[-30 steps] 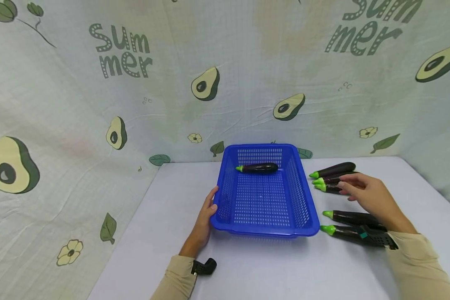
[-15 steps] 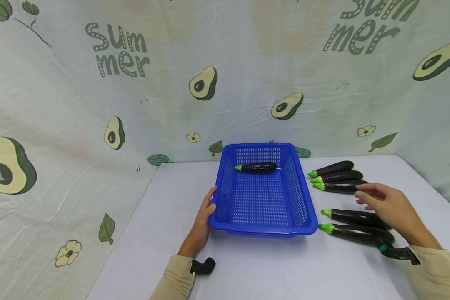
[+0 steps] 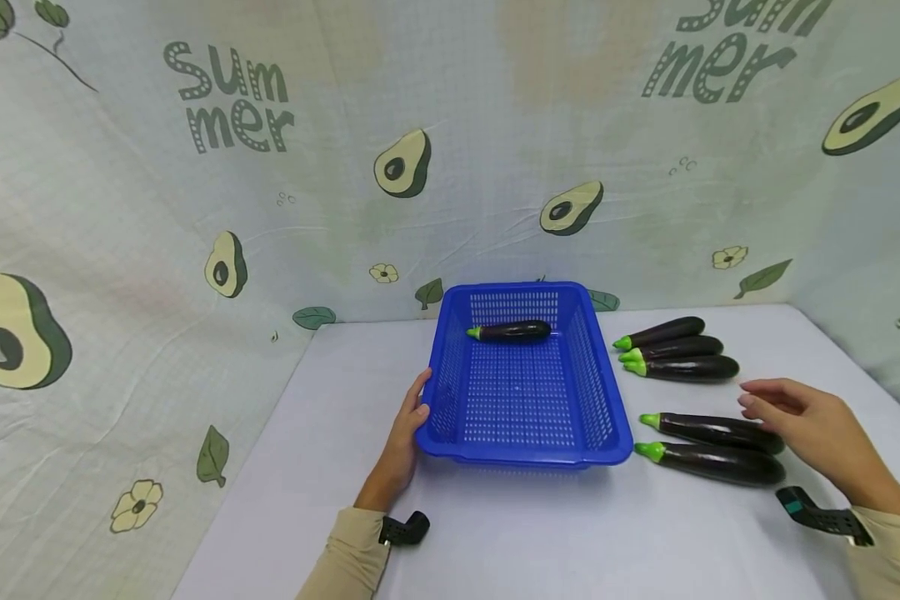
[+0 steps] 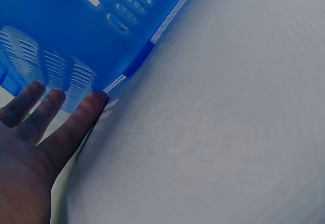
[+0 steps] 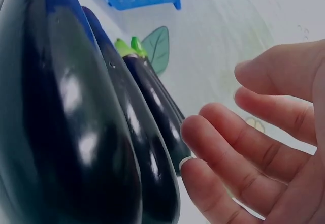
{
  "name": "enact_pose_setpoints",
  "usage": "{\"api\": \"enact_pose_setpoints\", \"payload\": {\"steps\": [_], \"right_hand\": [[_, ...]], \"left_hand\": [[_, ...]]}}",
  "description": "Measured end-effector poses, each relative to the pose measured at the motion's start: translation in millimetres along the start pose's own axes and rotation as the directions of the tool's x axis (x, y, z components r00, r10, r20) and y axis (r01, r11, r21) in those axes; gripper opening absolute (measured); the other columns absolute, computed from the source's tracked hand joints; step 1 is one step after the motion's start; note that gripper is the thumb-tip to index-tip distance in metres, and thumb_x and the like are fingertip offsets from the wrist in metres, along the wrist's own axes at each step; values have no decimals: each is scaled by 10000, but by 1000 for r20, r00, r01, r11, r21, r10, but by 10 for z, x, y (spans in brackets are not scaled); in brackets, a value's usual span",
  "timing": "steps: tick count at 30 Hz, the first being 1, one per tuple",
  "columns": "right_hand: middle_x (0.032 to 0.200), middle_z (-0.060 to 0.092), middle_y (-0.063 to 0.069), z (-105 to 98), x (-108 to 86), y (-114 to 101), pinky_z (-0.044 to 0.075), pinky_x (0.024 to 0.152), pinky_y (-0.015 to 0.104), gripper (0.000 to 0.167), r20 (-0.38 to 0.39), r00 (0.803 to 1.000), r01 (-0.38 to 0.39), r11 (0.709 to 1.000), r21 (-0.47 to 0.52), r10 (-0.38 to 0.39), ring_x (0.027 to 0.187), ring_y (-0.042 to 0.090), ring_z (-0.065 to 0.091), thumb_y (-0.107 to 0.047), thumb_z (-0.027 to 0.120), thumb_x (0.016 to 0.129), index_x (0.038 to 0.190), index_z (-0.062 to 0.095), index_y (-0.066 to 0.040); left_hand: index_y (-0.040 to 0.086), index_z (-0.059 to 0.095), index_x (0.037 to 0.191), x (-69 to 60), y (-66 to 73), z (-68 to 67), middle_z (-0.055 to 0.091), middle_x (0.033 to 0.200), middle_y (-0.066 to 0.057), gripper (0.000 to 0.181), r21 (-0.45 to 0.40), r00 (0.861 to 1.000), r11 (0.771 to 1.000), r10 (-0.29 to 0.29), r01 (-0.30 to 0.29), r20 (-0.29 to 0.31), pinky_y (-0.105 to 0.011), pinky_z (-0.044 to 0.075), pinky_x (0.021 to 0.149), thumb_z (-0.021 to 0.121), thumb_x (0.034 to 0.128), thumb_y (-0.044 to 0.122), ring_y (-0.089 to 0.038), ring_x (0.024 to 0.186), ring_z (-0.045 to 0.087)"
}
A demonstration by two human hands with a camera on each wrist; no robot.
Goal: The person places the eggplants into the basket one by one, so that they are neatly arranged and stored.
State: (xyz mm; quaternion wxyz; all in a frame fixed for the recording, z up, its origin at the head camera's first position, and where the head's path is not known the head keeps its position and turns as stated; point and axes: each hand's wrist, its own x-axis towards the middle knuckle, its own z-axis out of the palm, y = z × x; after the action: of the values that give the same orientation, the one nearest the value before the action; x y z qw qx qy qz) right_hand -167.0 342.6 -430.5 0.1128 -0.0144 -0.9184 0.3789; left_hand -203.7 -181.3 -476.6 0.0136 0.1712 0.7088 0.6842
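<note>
My left hand (image 3: 400, 437) rests against the left side of a blue perforated plastic basket (image 3: 521, 457). Its thumb lies at the rim; in the left wrist view, straight fingers (image 4: 76, 122) touch the outer wall. Inside the basket, at the back, lies one dark eggplant (image 3: 510, 332) with a green stem. My right hand (image 3: 817, 425) hovers with loosely bent fingers and holds nothing. It is close to the near pair of eggplants: a rear one (image 3: 720, 432) and a front one (image 3: 720, 464). In the right wrist view, large eggplants (image 5: 76, 112) fill the left side beside the fingers.
Behind that pair, three more eggplants (image 3: 682, 368) lie close together right of the basket. All rest on a white table (image 3: 510, 542). A patterned cloth (image 3: 487, 167) with avocados and lettering hangs behind the table.
My right hand has drawn back to the right and toward me, away from the rear group of eggplants, uncovering them. My left hand and the basket have stayed in place.
</note>
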Motion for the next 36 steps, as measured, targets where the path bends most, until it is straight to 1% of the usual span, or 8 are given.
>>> {"api": "enact_pose_setpoints", "payload": {"steps": [6,8,11,14,20,26,32,36], "right_hand": [[1152,663,283,-27,-50,43,447,580,176,499,13,999,-42,995,-95,43,793,-158,472,-388,635,983,1249,621,34],[1156,661,283,-39,-67,54,432,588,210,508,18,998,-52,991,-123,55,840,-55,530,-409,636,977,1238,632,27],[1157,656,290,-50,-88,69,437,619,266,503,20,998,-59,988,-145,62,919,210,613,-405,630,982,1233,636,31],[1168,639,307,-59,-111,83,455,651,345,493,16,997,-74,986,-148,78,1000,416,590,-385,624,990,1235,627,43],[1161,641,308,-81,-199,157,474,643,371,492,26,994,-101,983,-155,106,1009,448,585,-389,639,982,1202,643,51],[1184,610,340,-104,-260,236,502,697,531,537,77,988,-116,977,-177,131,1024,506,568,-416,636,979,1190,641,78],[1157,628,339,-116,-316,289,536,670,531,510,108,990,-65,972,-227,91,989,509,603,-420,680,949,1124,699,58],[1180,609,350,-117,-306,280,531,682,522,543,149,984,-62,967,-246,101,996,507,589,-460,664,949,1130,701,51]], "left_hand": [[333,235,1590,-4,-10,-2,105,1661,36,565,-21,1000,1000,5,-5,1,-587,12,1178,355,1038,340,-231,1519,56],[337,236,1589,-6,-5,-6,106,1661,38,561,-19,1000,1000,3,-3,1,-585,17,1179,352,1040,337,-230,1518,62],[341,241,1587,-5,3,-11,108,1659,47,554,-13,1000,1000,2,-2,-2,-583,20,1180,346,1043,334,-227,1517,65],[345,239,1587,-4,2,-17,106,1659,56,550,-5,1000,1000,-2,2,-5,-590,12,1178,337,1046,340,-225,1519,57],[348,237,1586,0,-17,-16,107,1658,69,548,-2,1000,1000,-5,5,-1,-586,12,1180,339,1047,350,-209,1519,53],[349,248,1582,27,8,-14,114,1655,73,548,-7,1000,1000,8,-8,-6,-573,22,1184,350,1044,341,-204,1517,63],[332,242,1588,2,3,-6,101,1659,56,563,-17,1000,1000,-4,4,0,-579,15,1181,353,1036,330,-220,1518,53],[344,244,1586,-19,-7,-3,102,1659,64,559,-19,1000,1000,-9,9,-4,-582,12,1181,351,1038,338,-217,1519,51]]}}
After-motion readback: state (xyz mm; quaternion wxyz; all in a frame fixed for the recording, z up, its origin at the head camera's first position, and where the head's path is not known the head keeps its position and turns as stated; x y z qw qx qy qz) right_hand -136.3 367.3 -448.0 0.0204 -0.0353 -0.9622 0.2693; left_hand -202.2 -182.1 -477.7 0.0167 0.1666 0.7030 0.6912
